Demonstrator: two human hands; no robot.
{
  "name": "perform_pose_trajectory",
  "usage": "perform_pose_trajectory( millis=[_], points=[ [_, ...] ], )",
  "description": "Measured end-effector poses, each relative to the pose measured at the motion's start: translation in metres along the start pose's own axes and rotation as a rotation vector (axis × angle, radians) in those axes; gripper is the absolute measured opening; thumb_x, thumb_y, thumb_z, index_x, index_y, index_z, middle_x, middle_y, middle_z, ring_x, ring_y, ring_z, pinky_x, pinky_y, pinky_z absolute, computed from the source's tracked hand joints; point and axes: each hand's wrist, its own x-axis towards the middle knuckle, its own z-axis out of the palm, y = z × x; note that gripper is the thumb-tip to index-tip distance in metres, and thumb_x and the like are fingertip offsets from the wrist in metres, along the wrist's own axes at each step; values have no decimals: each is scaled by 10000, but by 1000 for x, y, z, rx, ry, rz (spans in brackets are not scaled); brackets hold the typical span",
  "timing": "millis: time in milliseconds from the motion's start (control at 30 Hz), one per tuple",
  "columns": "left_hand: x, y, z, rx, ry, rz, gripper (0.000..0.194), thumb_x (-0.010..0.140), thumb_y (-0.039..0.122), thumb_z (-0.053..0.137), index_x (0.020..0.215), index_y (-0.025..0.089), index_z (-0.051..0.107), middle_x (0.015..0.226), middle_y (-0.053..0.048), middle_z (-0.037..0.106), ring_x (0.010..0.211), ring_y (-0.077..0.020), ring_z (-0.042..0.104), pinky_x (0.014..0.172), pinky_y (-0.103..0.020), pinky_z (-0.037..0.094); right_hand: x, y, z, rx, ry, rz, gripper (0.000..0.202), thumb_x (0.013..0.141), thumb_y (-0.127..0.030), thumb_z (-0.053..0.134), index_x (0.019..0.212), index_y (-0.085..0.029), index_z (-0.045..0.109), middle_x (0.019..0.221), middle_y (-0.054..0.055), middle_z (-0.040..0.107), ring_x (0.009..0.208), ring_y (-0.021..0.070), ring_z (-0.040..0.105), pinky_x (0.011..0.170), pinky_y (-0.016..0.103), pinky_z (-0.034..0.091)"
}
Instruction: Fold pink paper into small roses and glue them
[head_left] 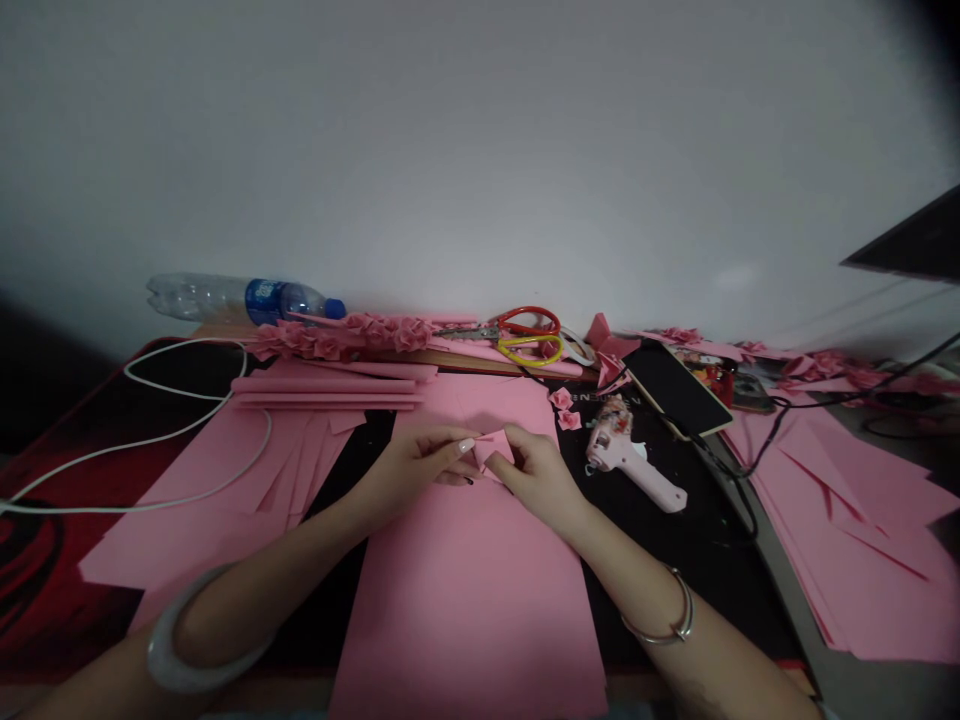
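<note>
A small folded piece of pink paper point(493, 452) is held between both hands, over a long pink sheet point(472, 600) in the middle of the table. My left hand point(429, 462) pinches its left side between thumb and fingers. On the other side, my right hand point(536, 470) grips the same piece, with its thumb across the front. Two small pink paper roses point(566, 410) lie just beyond my right hand. Right of that hand rests a pale pink glue gun point(637, 462).
Behind lie scissors point(530, 336) with red and yellow handles, a plastic bottle point(262, 298), rolled pink paper point(330, 392) and a row of paper roses point(382, 332). A phone point(677, 388), black cables and pink sheets point(862, 530) are at right. A white cable point(127, 510) loops at left.
</note>
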Motion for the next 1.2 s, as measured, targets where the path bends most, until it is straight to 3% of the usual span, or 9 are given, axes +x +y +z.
perform_pose_trajectory(
  millis=[167,333,700,900,1200],
  points=[
    [-2,1,0,-46,-52,-12,287,802,403,587,940,175,693,890,-53,727,864,-247,680,762,-328,537,0,0,0,-9,30,25,132,789,-182,525,669,-162,576,486,-63,450,458,82,403,455,199,279],
    [-1,0,-2,-63,-78,-34,309,816,432,566,949,177,681,960,-71,716,851,-206,685,750,-286,529,-1,1,1,36,5,68,135,767,-135,509,639,-178,520,459,-60,503,419,89,467,440,192,321],
    [0,-1,-1,34,-29,-74,308,758,435,624,658,145,657,681,-50,706,705,-181,692,650,-259,542,-3,-2,4,-57,3,-22,262,743,-143,507,557,-208,336,413,-66,420,408,89,389,431,206,281],
    [-1,1,1,52,-43,-79,313,775,420,608,629,146,652,639,-38,696,686,-165,688,638,-238,529,-5,-3,4,-91,3,-42,237,761,-148,494,572,-204,363,416,-69,412,395,81,363,428,210,268],
    [-1,4,4,63,-36,-118,356,776,458,586,652,135,670,659,-68,716,646,-167,685,611,-239,524,-5,-3,4,37,-42,40,204,786,-127,477,610,-208,412,426,-58,509,372,89,450,425,198,336]
  ],
)
